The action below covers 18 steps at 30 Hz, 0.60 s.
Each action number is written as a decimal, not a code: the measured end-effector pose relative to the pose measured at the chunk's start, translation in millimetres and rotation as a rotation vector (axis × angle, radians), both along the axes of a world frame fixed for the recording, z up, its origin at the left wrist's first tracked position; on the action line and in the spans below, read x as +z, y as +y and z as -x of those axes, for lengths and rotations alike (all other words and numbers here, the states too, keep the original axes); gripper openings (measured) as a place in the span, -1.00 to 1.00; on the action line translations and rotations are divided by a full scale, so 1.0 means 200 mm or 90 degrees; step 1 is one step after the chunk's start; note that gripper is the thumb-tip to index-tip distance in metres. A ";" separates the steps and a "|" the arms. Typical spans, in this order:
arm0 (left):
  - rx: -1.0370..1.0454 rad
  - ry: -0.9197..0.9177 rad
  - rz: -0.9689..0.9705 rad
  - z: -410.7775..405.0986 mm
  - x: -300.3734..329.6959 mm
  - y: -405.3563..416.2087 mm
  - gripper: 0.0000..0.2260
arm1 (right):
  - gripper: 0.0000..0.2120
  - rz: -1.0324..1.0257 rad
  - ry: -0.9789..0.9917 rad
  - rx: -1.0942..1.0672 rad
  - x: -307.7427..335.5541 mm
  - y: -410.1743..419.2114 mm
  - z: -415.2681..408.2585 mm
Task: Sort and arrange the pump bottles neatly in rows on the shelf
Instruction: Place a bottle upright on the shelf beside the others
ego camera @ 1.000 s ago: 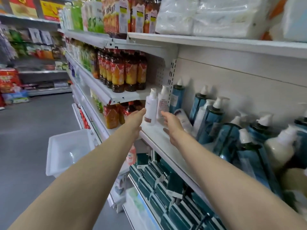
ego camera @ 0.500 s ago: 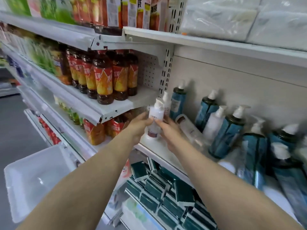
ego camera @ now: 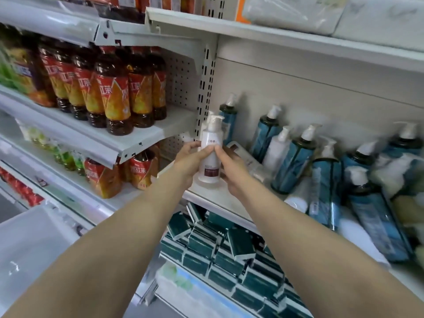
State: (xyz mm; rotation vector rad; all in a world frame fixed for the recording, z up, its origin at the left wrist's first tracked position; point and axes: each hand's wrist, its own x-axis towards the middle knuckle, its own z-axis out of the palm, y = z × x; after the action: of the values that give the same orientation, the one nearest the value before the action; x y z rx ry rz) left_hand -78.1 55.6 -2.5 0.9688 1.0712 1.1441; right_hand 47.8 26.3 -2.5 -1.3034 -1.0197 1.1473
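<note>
Now the left hand [ego camera: 189, 160] and the right hand [ego camera: 230, 167] both curl around the white pump bottle [ego camera: 211, 154], which stands upright at the left end of the shelf [ego camera: 213, 198]. It is probably light, stiff plastic, a little slippery; hold the body, not the pump head. How full it is cannot be told. Teal pump bottles [ego camera: 293, 164] lean disordered to the right.

The white pump bottle [ego camera: 210, 154] is partly hidden by the hands, so its small label words cannot be read. At 3 o'clock, the blue pump bottles [ego camera: 376, 216] are blurry and the edge cuts them off. Another white bottle [ego camera: 186, 137] peeks out behind the left hand [ego camera: 190, 160].
</note>
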 end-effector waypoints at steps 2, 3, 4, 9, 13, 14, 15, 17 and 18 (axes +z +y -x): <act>0.005 -0.007 -0.007 -0.06 0.04 -0.05 -0.56 | -0.75 -0.002 0.009 0.001 0.03 -0.06 -0.06; 0.002 -0.014 -0.009 -0.09 0.06 -0.08 -0.57 | -0.82 -0.002 0.014 -0.002 0.05 -0.09 -0.09; -0.001 -0.023 -0.010 -0.12 0.07 -0.10 -0.59 | -0.86 -0.004 0.019 -0.005 0.06 -0.12 -0.12; -0.024 -0.052 -0.041 -0.35 0.18 -0.25 -0.60 | -0.71 -0.043 0.044 -0.031 0.15 -0.31 -0.33; -0.049 -0.071 -0.063 -0.62 0.26 -0.46 -0.63 | -0.91 -0.060 0.078 -0.064 0.24 -0.53 -0.57; -0.058 -0.076 -0.066 -0.69 0.28 -0.51 -0.62 | -0.93 -0.072 0.086 -0.074 0.26 -0.59 -0.64; -0.067 -0.085 -0.069 -0.77 0.30 -0.58 -0.62 | -0.93 -0.084 0.093 -0.082 0.28 -0.66 -0.71; -0.086 -0.104 -0.078 -0.92 0.35 -0.71 -0.61 | -0.89 -0.108 0.088 -0.100 0.32 -0.79 -0.85; -0.100 -0.103 -0.088 -0.99 0.37 -0.77 -0.59 | -0.85 -0.117 0.081 -0.108 0.33 -0.87 -0.93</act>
State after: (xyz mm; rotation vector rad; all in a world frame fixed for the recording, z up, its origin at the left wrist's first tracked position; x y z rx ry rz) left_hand 120.6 -98.4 70.6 1.0307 0.7800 1.1567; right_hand 232.9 -147.1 64.3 -1.1336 -0.8816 0.9721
